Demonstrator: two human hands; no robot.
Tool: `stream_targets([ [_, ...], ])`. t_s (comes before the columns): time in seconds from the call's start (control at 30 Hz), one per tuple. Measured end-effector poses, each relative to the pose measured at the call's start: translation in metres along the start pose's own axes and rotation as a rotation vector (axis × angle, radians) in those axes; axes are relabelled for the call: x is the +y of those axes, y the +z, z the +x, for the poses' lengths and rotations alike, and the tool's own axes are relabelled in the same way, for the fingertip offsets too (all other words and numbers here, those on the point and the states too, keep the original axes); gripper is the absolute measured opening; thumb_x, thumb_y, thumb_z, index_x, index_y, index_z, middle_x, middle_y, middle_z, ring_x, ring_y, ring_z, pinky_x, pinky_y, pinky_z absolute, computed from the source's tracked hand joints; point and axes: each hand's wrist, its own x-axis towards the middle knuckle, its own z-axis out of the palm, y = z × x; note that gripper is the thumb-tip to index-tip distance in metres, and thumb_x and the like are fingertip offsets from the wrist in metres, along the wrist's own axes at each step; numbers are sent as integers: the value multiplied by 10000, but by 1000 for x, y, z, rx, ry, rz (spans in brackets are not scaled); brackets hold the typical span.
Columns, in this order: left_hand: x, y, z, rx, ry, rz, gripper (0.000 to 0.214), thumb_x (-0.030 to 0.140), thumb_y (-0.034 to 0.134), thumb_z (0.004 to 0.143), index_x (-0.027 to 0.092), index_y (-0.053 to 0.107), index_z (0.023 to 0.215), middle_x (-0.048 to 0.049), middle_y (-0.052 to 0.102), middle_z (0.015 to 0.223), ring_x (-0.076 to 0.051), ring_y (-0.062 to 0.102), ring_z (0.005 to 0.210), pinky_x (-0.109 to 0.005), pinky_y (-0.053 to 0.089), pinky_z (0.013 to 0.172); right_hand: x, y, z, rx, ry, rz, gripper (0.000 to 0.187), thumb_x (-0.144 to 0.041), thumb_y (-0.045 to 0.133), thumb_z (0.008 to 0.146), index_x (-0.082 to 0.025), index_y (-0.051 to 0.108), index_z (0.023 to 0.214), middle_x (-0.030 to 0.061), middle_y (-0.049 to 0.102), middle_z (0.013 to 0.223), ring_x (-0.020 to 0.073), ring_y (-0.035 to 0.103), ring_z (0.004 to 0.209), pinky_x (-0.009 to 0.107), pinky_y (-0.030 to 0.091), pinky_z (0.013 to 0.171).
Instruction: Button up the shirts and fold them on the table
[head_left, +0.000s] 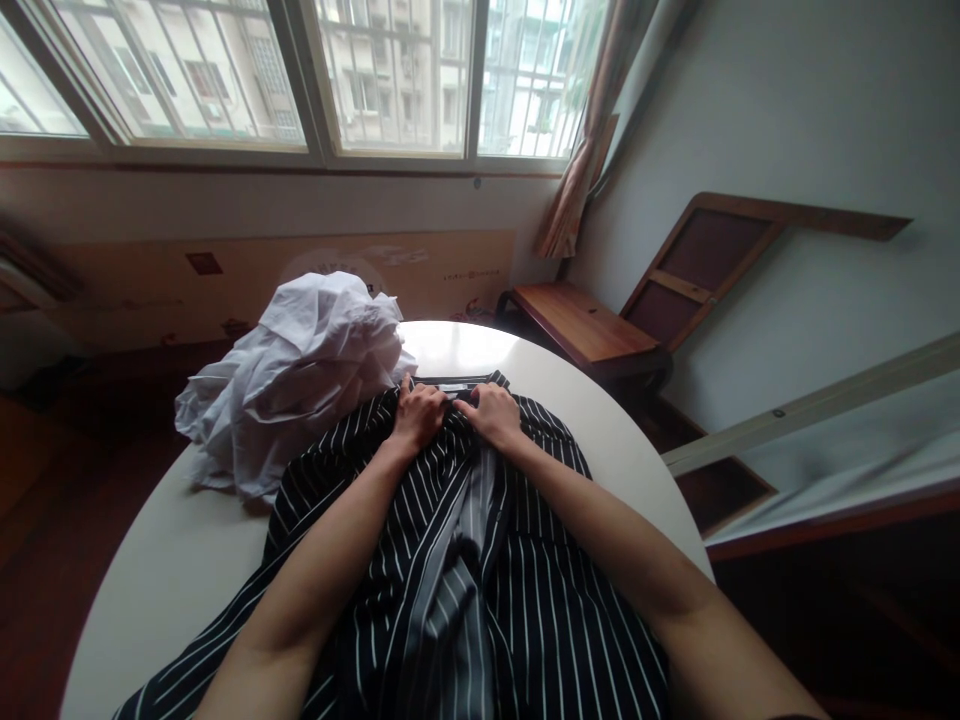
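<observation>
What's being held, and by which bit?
Left grip and right grip hold the striped garment by its far edge, either side of the label.

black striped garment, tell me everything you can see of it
The garment is black with white stripes, soft-looking and creased, a greyer striped side showing down the middle. It lies across the round table, a pale strip near its far edge. The left hand and right hand grip it there; white cloth bunches at its left.

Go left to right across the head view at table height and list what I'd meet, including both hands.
Crumpled white cloth → left hand → right hand → wooden seat → slanted wooden frame.
</observation>
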Motion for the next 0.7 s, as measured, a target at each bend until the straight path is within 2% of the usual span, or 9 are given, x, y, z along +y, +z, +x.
stream_targets([
  [0.07, -4, 5, 0, 29, -18, -87, 218, 242, 487, 871, 198, 698, 899, -62, 701, 888, -219, 612, 905, -472, 222, 1103, -8, 2, 3, 13, -17, -104, 383, -485, 545, 824, -146, 614, 987, 130, 613, 1038, 265, 542, 976, 360, 424, 807],
  [0.13, -8, 8, 0, 30, -54, -206, 166, 222, 549, 835, 200, 697, 906, -50, 712, 887, -202, 630, 875, -425, 299, 1072, -14, 6, 3, 41, -57, -178, 295, -373, 524, 852, -128, 617, 988, 143, 608, 1036, 270, 535, 978, 366, 425, 801],
  [0.23, -12, 6, 1, 0, -155, -375, 136, 183, 619, 769, 187, 692, 883, -44, 721, 871, -193, 648, 832, -357, 437, 936, -15, 11, 2, 50, -122, -185, 223, -250, 468, 874, -129, 627, 974, 138, 618, 1008, 258, 541, 968, 356, 431, 794],
  [0.33, -14, 0, 2, -26, -219, -489, 116, 175, 635, 747, 177, 697, 844, -47, 726, 865, -190, 657, 820, -297, 485, 800, -4, 10, 6, 8, -135, -60, 193, -238, 511, 855, -156, 647, 964, 105, 642, 991, 231, 568, 954, 326, 438, 808],
  [0.4, -15, -3, 3, -53, -218, -536, 112, 185, 622, 761, 182, 705, 837, -40, 729, 852, -181, 660, 807, -277, 484, 767, 6, 7, 10, -30, -129, 55, 173, -230, 552, 837, -171, 668, 950, 81, 664, 979, 205, 592, 931, 303, 438, 827],
  [0.57, -15, -6, 5, -90, -227, -526, 107, 240, 632, 766, 193, 716, 811, -31, 730, 812, -176, 656, 774, -271, 476, 732, 26, 2, 19, -106, -74, 299, 107, -188, 670, 738, -176, 717, 834, 43, 704, 810, 178, 634, 780, 285, 460, 766],
  [0.7, -14, -6, 6, -84, -215, -458, 133, 272, 640, 768, 194, 723, 838, -44, 731, 847, -196, 656, 799, -300, 468, 772, 30, -4, 25, -103, 35, 573, 64, -154, 660, 716, -163, 708, 757, 28, 695, 722, 155, 632, 704, 258, 476, 693],
])
